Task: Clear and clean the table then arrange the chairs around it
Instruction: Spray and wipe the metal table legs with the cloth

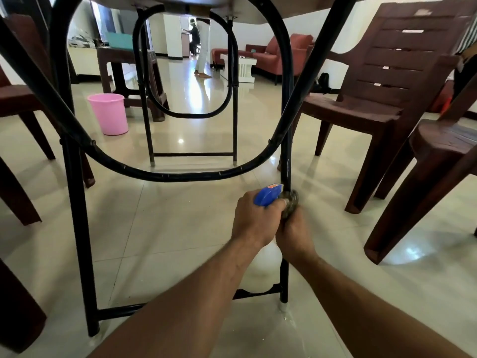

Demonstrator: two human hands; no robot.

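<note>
Reaching forward, both forearms meet at the black table leg (284, 280). The left hand (254, 218) curls round the blue head of a white spray bottle (263, 270), just beside the leg. The right hand (294, 235) grips a steel scrubber (291, 200), pressing it against the leg. Beyond stand a brown chair (382, 81) and a pink bucket (109, 113).

This is a home's living and dining room, seen from low beneath a folding desk (78, 228) with black tube legs. Glossy cream floor tiles (180, 228) run through to a far sitting area with a red sofa (299, 47) and a white low table (240, 67). Brown plastic chairs (387, 73) stand left and right. A pink bucket (109, 113) sits on the floor at left, and a person (202, 47) stands by a far doorway.
</note>
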